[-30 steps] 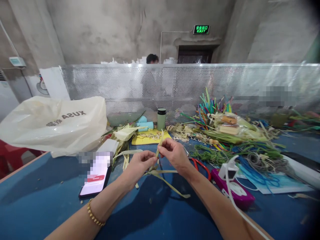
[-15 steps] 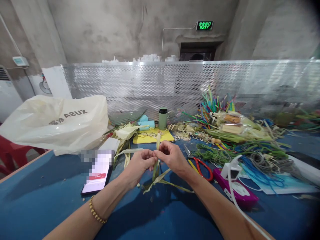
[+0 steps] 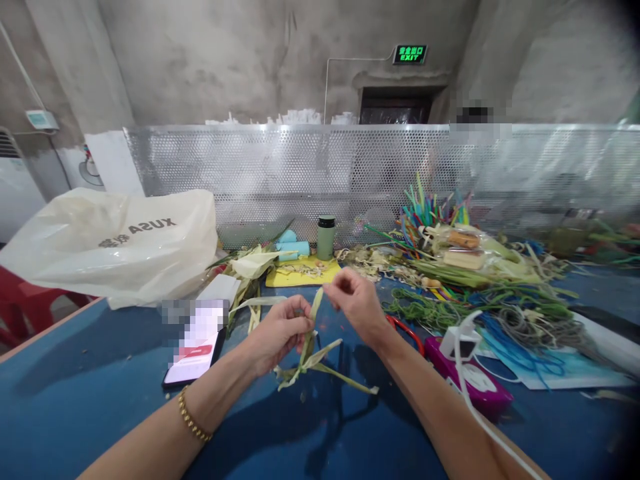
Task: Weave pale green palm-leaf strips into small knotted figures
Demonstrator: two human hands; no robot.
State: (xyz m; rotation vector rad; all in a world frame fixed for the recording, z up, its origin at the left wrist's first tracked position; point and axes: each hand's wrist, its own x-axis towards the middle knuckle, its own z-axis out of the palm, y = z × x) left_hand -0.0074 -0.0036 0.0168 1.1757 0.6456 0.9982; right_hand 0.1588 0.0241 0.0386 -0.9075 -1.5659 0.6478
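My left hand (image 3: 284, 330) is closed in a pinch around a pale green figure of knotted corn husk (image 3: 309, 357). Several loose husk ends fan out below its fingers, over the blue table, and one flat strip (image 3: 316, 303) stands up above the thumb. To the right of that strip is my right hand (image 3: 356, 303), its fingers curled and pinched together at the strip's upper end. Whether a thin thread or the strip tip lies in that pinch is hidden. Red-handled scissors (image 3: 407, 333) lie partly behind my right wrist.
A phone (image 3: 197, 347) lies left on the blue table (image 3: 100, 387), before a large plastic bag (image 3: 115, 247). Behind the hands are a yellow sheet (image 3: 285, 277) and a green bottle (image 3: 326, 239). At right lie green cords (image 3: 425, 310) and a purple power strip (image 3: 480, 383) with a white cable.
My right hand has moved up and right, away from my left hand, which stays on the husk. The hanging husk ends have swung slightly left. The scissors are now more covered.
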